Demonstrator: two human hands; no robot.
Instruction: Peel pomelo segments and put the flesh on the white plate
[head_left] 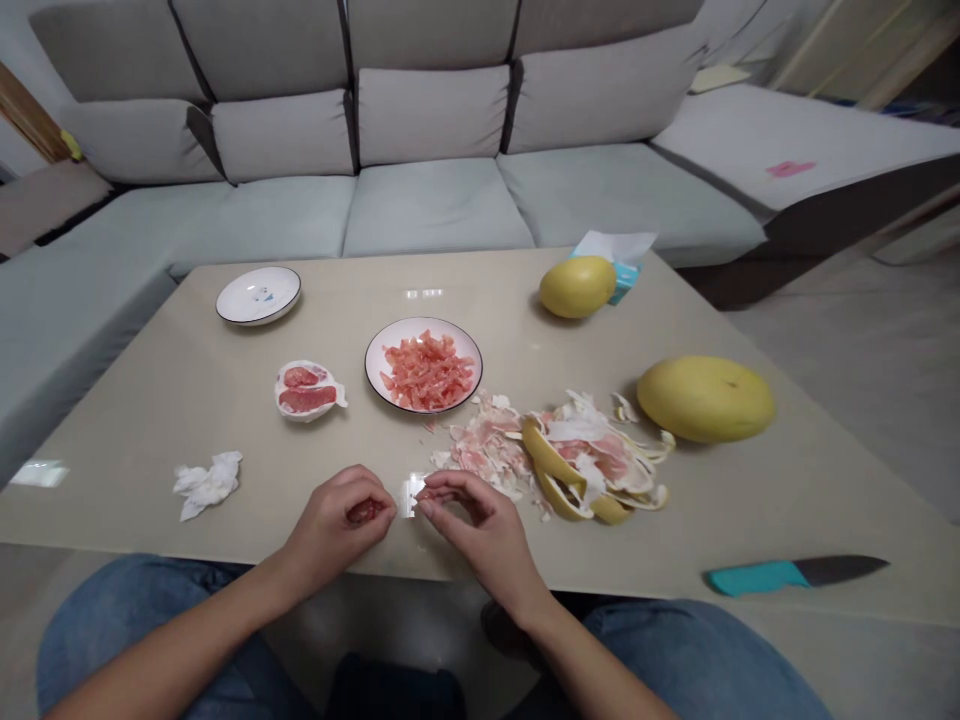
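Observation:
My left hand [341, 522] is curled round a small pink piece of pomelo flesh [365, 511] near the table's front edge. My right hand [480, 525] is beside it, fingers pinched on a bit of pale membrane [424, 494] at that piece's end. Just beyond them lies a heap of peel and membrane scraps [570, 460]. A plate of pink pomelo pieces [424, 367] stands behind, and a partly peeled segment chunk [306, 390] lies to its left.
Two whole yellow pomelos [705, 398] [577, 286] lie at the right and back right. A teal-handled knife [795, 573] lies at the front right. An empty white dish [259, 295] and crumpled tissue [208, 482] are on the left. A grey sofa [427, 150] is behind the table.

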